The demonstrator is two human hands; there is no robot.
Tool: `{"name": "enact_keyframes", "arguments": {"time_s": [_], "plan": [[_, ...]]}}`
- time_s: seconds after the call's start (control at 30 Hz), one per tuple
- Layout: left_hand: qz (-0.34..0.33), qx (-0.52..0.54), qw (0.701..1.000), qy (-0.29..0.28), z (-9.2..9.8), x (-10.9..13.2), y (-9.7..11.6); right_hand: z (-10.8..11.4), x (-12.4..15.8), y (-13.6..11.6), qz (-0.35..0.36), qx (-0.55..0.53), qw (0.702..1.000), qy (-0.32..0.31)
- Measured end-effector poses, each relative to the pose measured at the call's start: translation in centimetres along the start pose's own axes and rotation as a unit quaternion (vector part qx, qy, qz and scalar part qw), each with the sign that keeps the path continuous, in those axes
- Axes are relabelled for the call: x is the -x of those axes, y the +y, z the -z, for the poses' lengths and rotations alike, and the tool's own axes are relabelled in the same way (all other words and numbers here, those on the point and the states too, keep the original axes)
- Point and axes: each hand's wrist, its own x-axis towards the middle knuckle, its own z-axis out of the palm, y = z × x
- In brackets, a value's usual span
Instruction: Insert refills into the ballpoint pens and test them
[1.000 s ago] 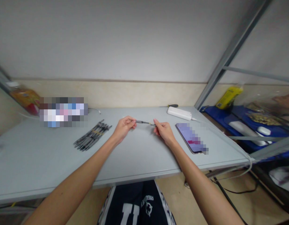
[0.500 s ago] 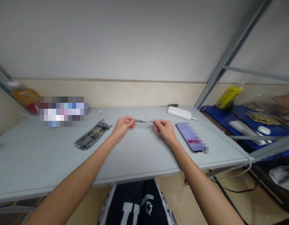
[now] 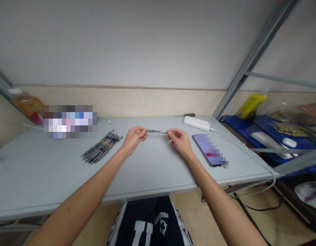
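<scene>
A slim dark grey pen is stretched level between my two hands above the desk. My left hand pinches its left end between thumb and fingers. At the other end, the fingertips of my right hand are closed on a thin part with a silvery look, in line with the pen. A small pale piece shows in the middle of the pen; its detail is too fine to make out. To the left of my left hand, a bundle of several similar dark pens lies slanted on the desk.
A phone lies right of my right hand. Behind it are a white power strip with a cable and a screwdriver. A bottle and a blurred-out item stand back left. A metal frame post rises at the right.
The right hand's fingers have shifted slightly along the thin part, and more of a silvery end shows there. The left hand has hardly moved.
</scene>
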Motion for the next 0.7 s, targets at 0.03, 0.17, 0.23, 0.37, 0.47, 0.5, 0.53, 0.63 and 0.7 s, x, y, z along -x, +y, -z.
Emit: {"name": "enact_keyframes", "arguments": {"time_s": [0.03,0.17,0.23,0.37,0.47,0.5,0.53,0.63,0.7], "plan": [[0.004,0.0,1.0,-0.003,-0.02,0.04,0.03,0.0,0.04,-0.02,-0.008,0.011,1.0,0.0],[0.015,-0.002,1.0,-0.026,-0.2,0.19,0.1,-0.01,0.22,-0.18,-0.04,0.05,0.998,0.006],[0.012,-0.003,0.999,-0.029,-0.28,0.23,0.11,0.0,0.2,-0.2,-0.033,0.042,0.999,0.012],[0.008,0.0,1.0,-0.015,-0.2,0.15,0.07,0.07,-0.04,-0.09,0.016,-0.004,1.0,0.016],[0.012,0.008,1.0,-0.012,-0.01,0.08,0.01,0.13,-0.09,-0.03,0.014,0.003,1.0,0.001],[0.014,0.008,1.0,-0.013,0.03,0.07,0.0,0.15,-0.05,-0.05,0.005,0.018,1.0,-0.003],[0.016,0.008,1.0,-0.014,0.07,0.06,-0.02,0.17,0.01,-0.1,-0.004,0.038,0.999,-0.007],[0.02,0.0,1.0,-0.016,0.08,0.06,-0.02,0.18,0.24,-0.34,-0.013,0.097,0.995,-0.012],[0.021,-0.005,1.0,-0.014,0.06,0.05,0.0,0.14,0.32,-0.45,-0.009,0.112,0.994,-0.018]]}}
